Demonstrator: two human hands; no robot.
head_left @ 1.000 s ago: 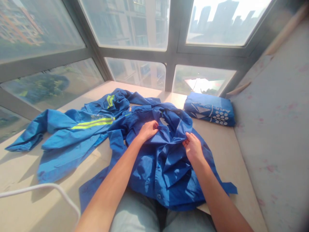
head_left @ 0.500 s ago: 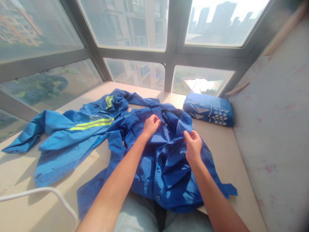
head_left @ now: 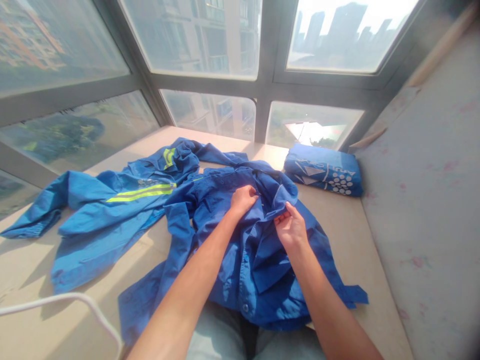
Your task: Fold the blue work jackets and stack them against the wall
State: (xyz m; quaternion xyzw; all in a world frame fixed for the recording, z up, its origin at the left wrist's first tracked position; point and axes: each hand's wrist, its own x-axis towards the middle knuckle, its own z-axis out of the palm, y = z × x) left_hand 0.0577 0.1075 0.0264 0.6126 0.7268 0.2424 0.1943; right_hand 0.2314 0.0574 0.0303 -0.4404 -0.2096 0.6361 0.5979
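Observation:
A dark blue work jacket (head_left: pixel 228 280) lies spread in front of me, its buttoned front edge running down the middle. My left hand (head_left: pixel 243 199) is closed on the jacket's front near the upper placket, the fingertips partly hidden by the hand. To its right, my right hand (head_left: pixel 291 227) pinches the cloth of the other front panel, thumb on top and fingers curled under it. A second blue jacket (head_left: pixel 108 227) with yellow reflective stripes lies to the left, its far sleeve reaching behind the first jacket.
A folded blue bundle with white print (head_left: pixel 324 170) sits at the back right by the window. A white cable (head_left: pixel 75 296) curves across the lower left of the pale surface (head_left: pixel 348 225). Window frames (head_left: pixel 210 82) close off the back, and a flowered wall (head_left: pixel 423 215) the right.
My left hand has moved slightly right and down along the jacket's front. The right hand has shifted left and turned, bringing the panel it holds closer to the left hand.

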